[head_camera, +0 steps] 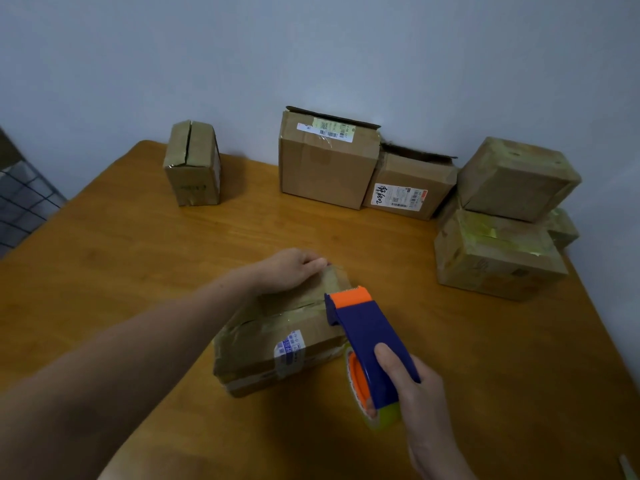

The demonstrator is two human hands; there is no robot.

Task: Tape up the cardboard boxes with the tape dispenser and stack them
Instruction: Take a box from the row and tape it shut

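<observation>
Head view, two hands (291, 268) (420, 393), one tape dispenser (363, 327), seven boxes (263, 344) (192, 164) (325, 171) (408, 174) (516, 178) (495, 261) (562, 230)

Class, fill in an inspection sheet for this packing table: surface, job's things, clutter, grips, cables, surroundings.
Surface: orange-brown wooden table.
Job's things: flat brown cardboard box at near middle, partly taped; blue and orange tape dispenser, cutter end at that box's top; taped square cardboard box stacked on wider taped cardboard box at right; tall open-flapped labelled box, lower open-flapped labelled box and small upright cardboard box by the wall.
Clutter: pale strip at near right corner, too small to tell.
Grips: left hand presses the flat box's far end; right hand holds the dispenser.
Cables: nothing seen.
Surroundings: plain grey wall; dark wire grid at left.
</observation>
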